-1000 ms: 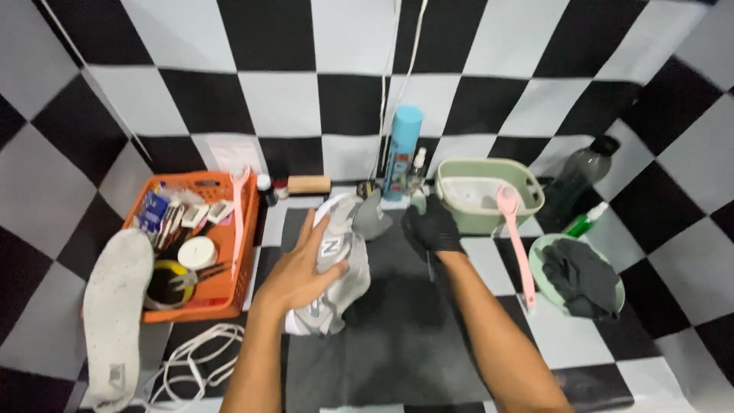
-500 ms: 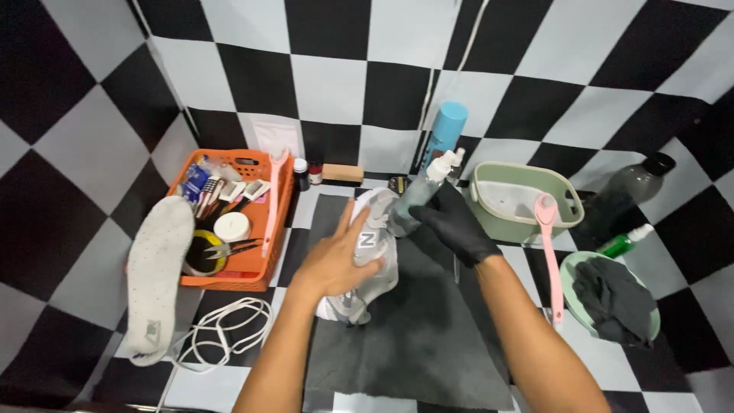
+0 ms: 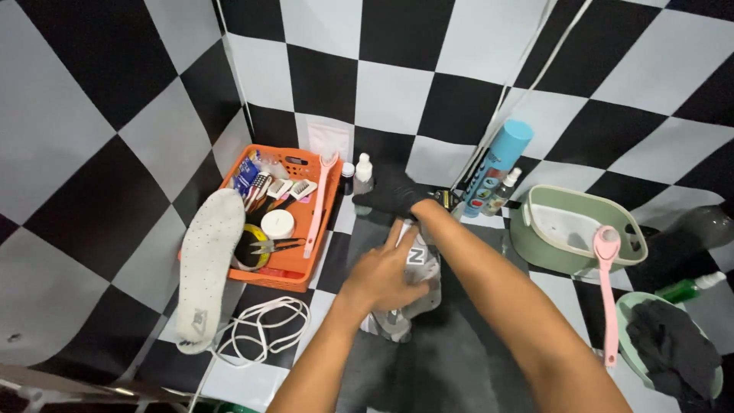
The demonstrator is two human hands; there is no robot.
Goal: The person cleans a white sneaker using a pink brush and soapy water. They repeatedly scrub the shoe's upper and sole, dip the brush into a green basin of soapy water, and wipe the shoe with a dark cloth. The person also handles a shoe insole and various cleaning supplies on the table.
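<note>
Sneaker (image 3: 413, 287), grey and white, lies on the dark mat (image 3: 459, 359) in the middle of the checkered floor, toe end toward me, partly covered by my left hand. I judge it light and fairly soft in the upper, stiffer along the sole, so it should give under the palm but hold its shape if I grip it across the midfoot or around the heel. Its insole (image 3: 206, 268) lies out on the floor to the left, and the loose white laces (image 3: 264, 333) lie beside it, so the shoe is probably floppier than usual at the opening.

My left hand (image 3: 380, 277) rests flat on top of the sneaker, fingers spread and pointing forward, pressing it down rather than closing around it. My right hand (image 3: 390, 195), in a black glove, reaches past the shoe toward the small bottles (image 3: 359, 174) at the wall; the fingers look loosely curled, but the glove is dark against a dark tile and I cannot tell whether it has closed on anything.

To the left stands an orange basket (image 3: 306, 164) of brushes and tins, with a long pink brush (image 3: 317, 203) lying across it. To the right are a blue spray can (image 3: 497, 164), a green tub (image 3: 573, 229) with a pink-handled brush (image 3: 608, 283) leaning on its rim, and a green bowl (image 3: 634, 306) holding a dark cloth (image 3: 673, 344).
</note>
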